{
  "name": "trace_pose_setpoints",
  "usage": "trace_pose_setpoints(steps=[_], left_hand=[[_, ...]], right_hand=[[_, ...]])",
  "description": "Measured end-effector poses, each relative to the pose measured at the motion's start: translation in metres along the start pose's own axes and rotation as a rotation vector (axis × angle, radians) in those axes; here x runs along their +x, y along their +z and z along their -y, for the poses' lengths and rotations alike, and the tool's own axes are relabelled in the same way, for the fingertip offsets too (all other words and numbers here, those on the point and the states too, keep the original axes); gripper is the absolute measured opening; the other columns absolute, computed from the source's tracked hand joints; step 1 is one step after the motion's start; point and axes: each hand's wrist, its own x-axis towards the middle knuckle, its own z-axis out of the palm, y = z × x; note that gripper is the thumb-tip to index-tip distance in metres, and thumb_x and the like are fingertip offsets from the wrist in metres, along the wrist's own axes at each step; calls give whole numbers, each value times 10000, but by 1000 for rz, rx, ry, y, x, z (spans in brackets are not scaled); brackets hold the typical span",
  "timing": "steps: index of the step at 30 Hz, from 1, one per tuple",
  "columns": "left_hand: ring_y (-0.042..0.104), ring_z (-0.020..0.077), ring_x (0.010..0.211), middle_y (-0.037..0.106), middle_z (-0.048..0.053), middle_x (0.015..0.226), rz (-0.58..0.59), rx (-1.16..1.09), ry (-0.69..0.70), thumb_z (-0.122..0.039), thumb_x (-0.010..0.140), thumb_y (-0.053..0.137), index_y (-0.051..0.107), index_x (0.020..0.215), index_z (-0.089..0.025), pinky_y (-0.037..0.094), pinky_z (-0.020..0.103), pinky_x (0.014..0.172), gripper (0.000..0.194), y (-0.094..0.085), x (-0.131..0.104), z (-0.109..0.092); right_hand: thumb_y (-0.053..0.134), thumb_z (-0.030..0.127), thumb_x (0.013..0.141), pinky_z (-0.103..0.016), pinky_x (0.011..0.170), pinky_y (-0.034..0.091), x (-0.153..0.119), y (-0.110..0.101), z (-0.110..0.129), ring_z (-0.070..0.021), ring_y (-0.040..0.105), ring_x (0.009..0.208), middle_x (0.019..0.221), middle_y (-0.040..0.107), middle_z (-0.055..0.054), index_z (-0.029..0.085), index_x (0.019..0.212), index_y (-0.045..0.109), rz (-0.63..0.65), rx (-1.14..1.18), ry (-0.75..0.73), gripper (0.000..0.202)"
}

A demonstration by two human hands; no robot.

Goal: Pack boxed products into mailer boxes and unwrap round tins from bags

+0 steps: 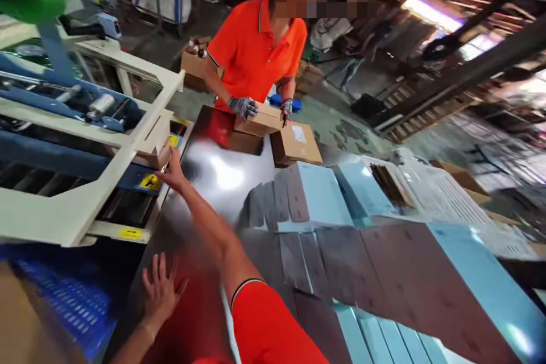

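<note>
My right hand point(173, 174) reaches across to the machine at the left, its thumb and fingers spanning the near end of a cardboard box point(156, 145). That box lies on the rollers inside the cream frame of the machine point(128, 159), which looks like a carton sealer; its far part is hidden by the frame. Lower down, my left hand point(162, 290) is open with spread fingers over the edge of the shiny metal table point(200, 182), holding nothing. Whether it touches the tabletop, I cannot tell.
Across the table a co-worker in an orange shirt point(251, 45) holds a cardboard box point(260, 120) in gloved hands. A labelled carton point(296, 143) stands beside it. Stacked light-blue and brown boxes point(324, 193) fill the right side. A blue crate point(72, 301) sits at lower left.
</note>
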Motion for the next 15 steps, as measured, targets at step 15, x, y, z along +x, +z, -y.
trace_pose_setpoints(steps=[15], left_hand=[[412,503,1654,632,223,1623,19,-116,-77,-546,985,485,691,1584,-311,239,801,1309,675,-33,11,-17]], right_hand=[[383,651,1071,-428,909,636,-268,-241,-80,-261,735,1027,1099,725,-91,272,1153,556,-763,108,720,424]])
